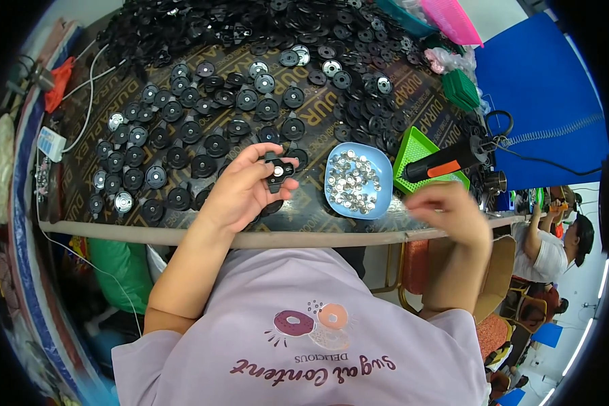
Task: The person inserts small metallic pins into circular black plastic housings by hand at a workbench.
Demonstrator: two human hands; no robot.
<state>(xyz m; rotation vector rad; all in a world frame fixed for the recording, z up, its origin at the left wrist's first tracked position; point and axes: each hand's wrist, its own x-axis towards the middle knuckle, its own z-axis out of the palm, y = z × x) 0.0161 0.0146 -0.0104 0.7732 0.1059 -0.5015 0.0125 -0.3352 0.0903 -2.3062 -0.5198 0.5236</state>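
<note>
Between the thumb and fingers of my left hand is a small black plastic part with a silver metal piece at its centre. It is held up over the near edge of the table. My right hand is to the right of a light blue dish full of small silver metal pieces. Its fingers are bent and smeared by motion, so I cannot tell whether they hold anything. Just beyond it, a black electric screwdriver with an orange strip lies across a bright green perforated basket.
Rows of round black parts cover the dark table, with a large heap at the back. A coiled cord runs from the screwdriver past a blue panel. A white power strip sits at left. Other people work far right.
</note>
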